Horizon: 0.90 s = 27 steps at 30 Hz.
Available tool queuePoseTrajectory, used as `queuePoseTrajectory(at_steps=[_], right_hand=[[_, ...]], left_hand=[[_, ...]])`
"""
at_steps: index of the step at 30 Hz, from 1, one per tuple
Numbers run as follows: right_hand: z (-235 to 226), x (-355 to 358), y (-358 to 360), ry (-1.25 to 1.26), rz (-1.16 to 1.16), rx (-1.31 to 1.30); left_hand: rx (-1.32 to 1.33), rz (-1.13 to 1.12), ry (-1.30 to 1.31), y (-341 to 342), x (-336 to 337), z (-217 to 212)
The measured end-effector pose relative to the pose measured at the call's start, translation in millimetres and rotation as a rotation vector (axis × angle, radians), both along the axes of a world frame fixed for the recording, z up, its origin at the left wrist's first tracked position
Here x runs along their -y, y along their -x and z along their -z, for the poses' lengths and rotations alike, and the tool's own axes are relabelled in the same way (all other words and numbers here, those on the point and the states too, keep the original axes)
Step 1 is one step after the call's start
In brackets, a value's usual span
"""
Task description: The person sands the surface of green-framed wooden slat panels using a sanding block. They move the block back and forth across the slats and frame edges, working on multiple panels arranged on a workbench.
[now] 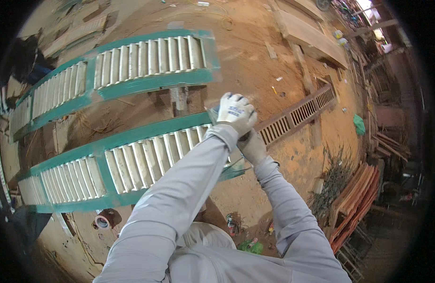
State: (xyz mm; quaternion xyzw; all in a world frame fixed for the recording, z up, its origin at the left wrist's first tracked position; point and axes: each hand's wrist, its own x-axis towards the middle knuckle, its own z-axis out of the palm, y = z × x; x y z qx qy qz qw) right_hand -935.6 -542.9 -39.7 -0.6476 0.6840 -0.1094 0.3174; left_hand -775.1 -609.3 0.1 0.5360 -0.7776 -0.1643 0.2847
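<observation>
My left hand (235,113), in a white work glove with printing on its back, is closed at the right end of a louvred panel (151,160). Just below and touching it is my right hand (253,147), also gloved and curled closed. A small dark thing shows between the hands, too hidden to name. The panel has whitish slats and a frame covered in green. Clear film or tape seems to hang from its right end. Farther off lies a second louvred panel (153,56) of the same kind.
A brown slatted panel (297,115) lies to the right. A tape roll (103,221) sits on the ground at lower left. Reddish boards (356,203) are stacked at lower right beside dry twigs (333,181). Long planks (312,35) lie at the far right. Another person (31,61) is at the left.
</observation>
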Motion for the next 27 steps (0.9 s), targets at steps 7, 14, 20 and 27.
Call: queuePoseTrajectory(at_steps=[7, 14, 20, 27], right_hand=[[-10, 57, -29, 0.062, -0.078, -0.073], [-15, 31, -5, 0.066, -0.072, -0.003], [-21, 80, -31, 0.044, -0.161, -0.112], [-39, 33, 15, -0.058, -0.112, -0.327]], left_hand=[[0.092, -0.097, -0.037, -20, 46, -7], [0.127, -0.030, -0.120, -3, 27, -15], [0.120, -0.181, -0.091, -18, 61, -14], [0.120, -0.061, -0.116, 27, 8, -7]])
